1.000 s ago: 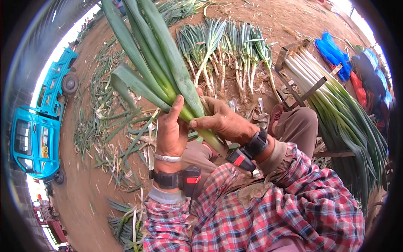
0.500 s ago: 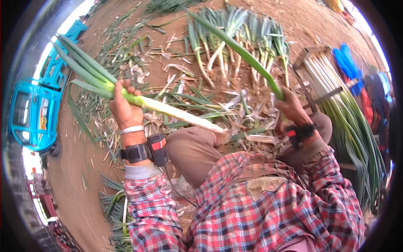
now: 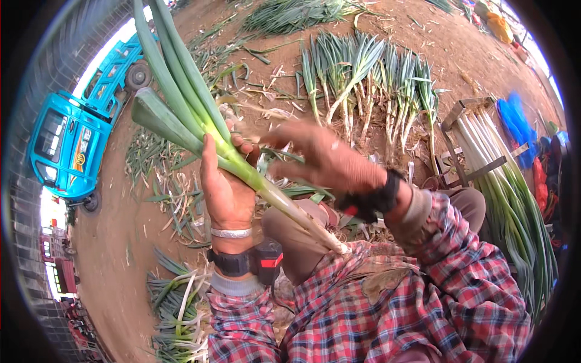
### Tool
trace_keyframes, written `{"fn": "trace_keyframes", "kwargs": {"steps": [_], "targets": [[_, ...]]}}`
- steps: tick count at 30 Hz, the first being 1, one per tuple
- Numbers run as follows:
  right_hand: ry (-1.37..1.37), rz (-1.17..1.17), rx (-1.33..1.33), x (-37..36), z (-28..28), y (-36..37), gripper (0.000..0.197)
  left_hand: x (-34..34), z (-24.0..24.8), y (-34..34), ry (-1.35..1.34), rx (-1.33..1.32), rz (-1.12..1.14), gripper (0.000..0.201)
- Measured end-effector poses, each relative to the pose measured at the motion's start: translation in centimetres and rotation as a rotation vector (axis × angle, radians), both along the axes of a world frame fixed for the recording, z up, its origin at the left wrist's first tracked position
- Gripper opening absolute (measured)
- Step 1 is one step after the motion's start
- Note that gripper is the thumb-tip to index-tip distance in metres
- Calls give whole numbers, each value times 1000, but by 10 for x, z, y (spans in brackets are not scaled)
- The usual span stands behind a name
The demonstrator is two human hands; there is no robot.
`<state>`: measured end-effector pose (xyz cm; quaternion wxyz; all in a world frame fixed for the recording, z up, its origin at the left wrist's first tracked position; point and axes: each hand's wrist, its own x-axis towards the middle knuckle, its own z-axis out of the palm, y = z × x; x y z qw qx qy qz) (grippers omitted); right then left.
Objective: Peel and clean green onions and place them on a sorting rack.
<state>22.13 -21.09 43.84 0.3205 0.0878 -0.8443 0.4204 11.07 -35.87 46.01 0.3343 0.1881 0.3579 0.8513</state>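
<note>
Leek slants across the middle of the frame, leaves toward the top left, root end by the checked shirt. The left hand is clasped round its stalk. The right hand, half a second ago out to the right with a long green leaf, is back beside the stalk, blurred, fingers apart; no leaf shows in it, so that strip seems dropped. Whether it touches the stalk, I cannot tell. Leaf scraps litter the ground, partly hidden by the arms and knee. Other leeks lie at upper centre; a metal rack holds more at right.
</note>
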Motion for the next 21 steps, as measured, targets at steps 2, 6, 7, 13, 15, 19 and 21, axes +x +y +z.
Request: {"fn": "trace_keyframes", "kwargs": {"steps": [2,6,7,13,15,19,21], "targets": [[-1,99,-241,14,0,-27,35,13,6,8,7,5,-19,47],[-74,-13,-265,29,-3,-28,31,29,6,22,76,-52,-29,47],[-68,-29,-216,31,-4,-26,32,32,7,24,122,-102,-14,45],[-32,-39,-303,38,0,-15,30,43,10,38,146,-140,-14,43],[-24,-51,-259,39,2,-13,27,46,9,39,152,-163,-9,42],[50,-86,-137,37,-13,-14,20,48,7,44,176,-228,56,39],[59,-94,-113,39,-11,-13,19,46,5,45,155,-243,77,39]]}}
